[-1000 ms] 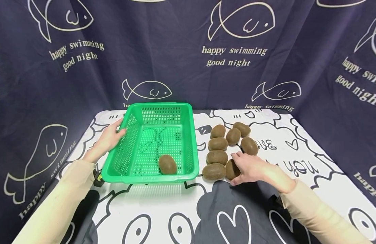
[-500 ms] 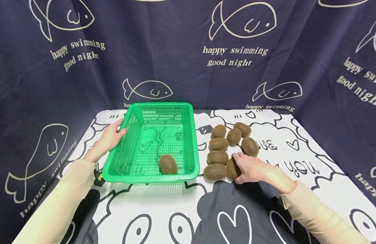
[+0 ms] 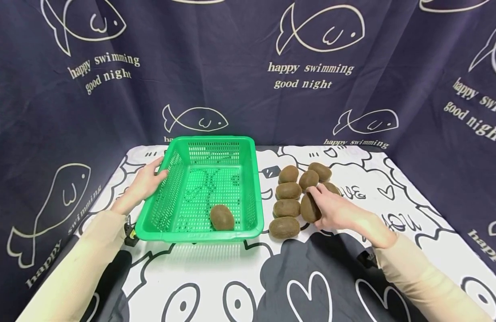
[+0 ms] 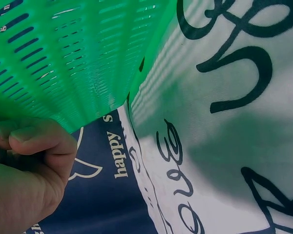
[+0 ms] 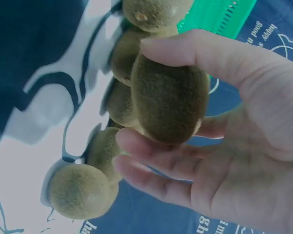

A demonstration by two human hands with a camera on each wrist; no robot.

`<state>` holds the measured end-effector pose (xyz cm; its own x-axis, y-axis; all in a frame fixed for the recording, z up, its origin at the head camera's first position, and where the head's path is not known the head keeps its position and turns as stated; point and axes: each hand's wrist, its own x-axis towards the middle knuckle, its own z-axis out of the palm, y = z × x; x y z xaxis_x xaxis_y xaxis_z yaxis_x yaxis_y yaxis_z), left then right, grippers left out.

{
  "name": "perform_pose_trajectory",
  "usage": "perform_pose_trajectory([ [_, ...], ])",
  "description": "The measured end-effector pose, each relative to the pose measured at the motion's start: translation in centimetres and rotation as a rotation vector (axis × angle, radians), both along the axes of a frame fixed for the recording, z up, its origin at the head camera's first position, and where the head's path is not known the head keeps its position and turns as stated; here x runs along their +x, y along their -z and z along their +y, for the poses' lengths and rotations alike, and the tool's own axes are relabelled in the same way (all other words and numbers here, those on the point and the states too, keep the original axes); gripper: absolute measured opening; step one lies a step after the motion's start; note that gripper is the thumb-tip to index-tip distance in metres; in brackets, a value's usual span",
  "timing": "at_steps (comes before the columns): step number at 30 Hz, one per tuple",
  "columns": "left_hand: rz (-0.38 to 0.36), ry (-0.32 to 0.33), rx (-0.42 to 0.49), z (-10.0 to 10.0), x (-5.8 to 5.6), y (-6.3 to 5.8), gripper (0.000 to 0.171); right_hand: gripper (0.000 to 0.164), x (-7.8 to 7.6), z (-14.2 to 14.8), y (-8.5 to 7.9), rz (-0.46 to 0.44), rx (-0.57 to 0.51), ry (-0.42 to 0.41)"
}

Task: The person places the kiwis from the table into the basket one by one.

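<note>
One kiwifruit (image 5: pixel 171 100) is pinched by the right hand (image 3: pixel 335 210), end to end between thumb and fingers, while the green basket (image 3: pixel 199 236) is gripped at its side by the left hand (image 3: pixel 145 181).

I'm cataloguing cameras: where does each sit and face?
Head: worn on the head, facing forward and down over green basket and kiwifruit; left hand and right hand show.
Left wrist: worn there, facing the basket's outside; left hand shows.
Right wrist: worn there, facing the gripped kiwifruit; right hand shows.
Head and right wrist share that kiwifruit.
</note>
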<state>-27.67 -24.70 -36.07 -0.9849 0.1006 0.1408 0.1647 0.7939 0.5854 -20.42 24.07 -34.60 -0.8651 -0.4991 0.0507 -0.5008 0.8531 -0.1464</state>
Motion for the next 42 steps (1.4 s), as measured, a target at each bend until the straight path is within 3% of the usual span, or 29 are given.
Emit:
perform_pose_trajectory([
  [10,0.002,-0.002,-0.004,0.1,0.0,0.0,0.061,0.085,-1.3,-0.5,-1.2,0.118,-0.152,-0.042],
  [19,-0.002,-0.005,-0.005,0.0,0.0,0.0,0.061,0.084,-2.9,-1.3,-0.6,0.236,-0.216,-0.051],
  [28,-0.008,-0.01,0.003,-0.1,-0.1,0.1,0.061,0.085,-3.9,-1.9,-0.3,0.255,-0.235,-0.077],
  [42,-0.012,-0.016,-0.001,0.0,-0.2,0.1,0.061,0.086,-4.2,-4.6,-2.0,0.27,-0.217,-0.109],
])
